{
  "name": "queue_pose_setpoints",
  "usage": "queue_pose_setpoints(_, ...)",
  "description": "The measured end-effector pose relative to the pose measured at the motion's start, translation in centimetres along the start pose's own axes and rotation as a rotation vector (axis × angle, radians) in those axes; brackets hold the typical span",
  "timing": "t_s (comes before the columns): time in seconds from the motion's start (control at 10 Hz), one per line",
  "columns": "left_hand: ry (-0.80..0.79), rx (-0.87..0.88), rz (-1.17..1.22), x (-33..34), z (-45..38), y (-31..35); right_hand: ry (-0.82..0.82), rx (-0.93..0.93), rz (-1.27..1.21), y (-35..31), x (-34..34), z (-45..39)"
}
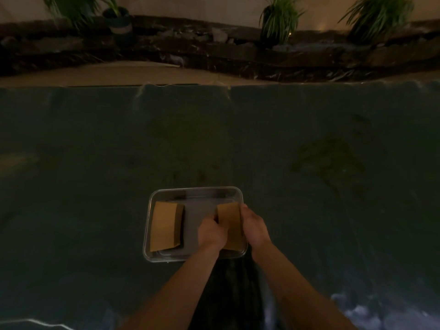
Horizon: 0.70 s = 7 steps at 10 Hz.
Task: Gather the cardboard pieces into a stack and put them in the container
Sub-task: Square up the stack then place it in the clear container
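Holding a cardboard stack between them, left hand and right hand grip its long sides inside the container's right half, long axis pointing away, beside the other stack at left.

I have the container on the surface, near its front edge and about at the middle. Inside it, one stack of cardboard pieces lies against the left wall. A second stack sits in the right half, between my hands: the left hand against its left side, the right hand against its right side, at the container's right wall. Behind the surface runs a ledge, with potted plants standing along it.
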<state>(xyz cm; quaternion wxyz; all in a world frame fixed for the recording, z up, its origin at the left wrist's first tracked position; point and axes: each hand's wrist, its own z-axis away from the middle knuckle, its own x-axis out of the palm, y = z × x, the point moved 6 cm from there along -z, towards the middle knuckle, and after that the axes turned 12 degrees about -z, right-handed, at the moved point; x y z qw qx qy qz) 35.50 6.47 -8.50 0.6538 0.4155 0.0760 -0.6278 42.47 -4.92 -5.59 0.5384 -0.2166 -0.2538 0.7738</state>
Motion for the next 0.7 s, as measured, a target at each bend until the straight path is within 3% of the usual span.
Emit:
queue_pose_setpoints(0.2,0.112,0.044,-0.214,-0.8,1.4,1.5,-0.041,0.022,-0.071,0.2,0.2,1.1)
queue_pose_setpoints(0.5,-0.027,0.118,-0.088,-3.1,1.9,1.1,-0.092,-0.025,-0.207,0.1,-1.6,3.0)
queue_pose_setpoints(0.7,0.255,0.335,-0.036,-10.1,6.7,0.4,-0.052,-0.314,-0.126,-2.8,-4.3,6.6)
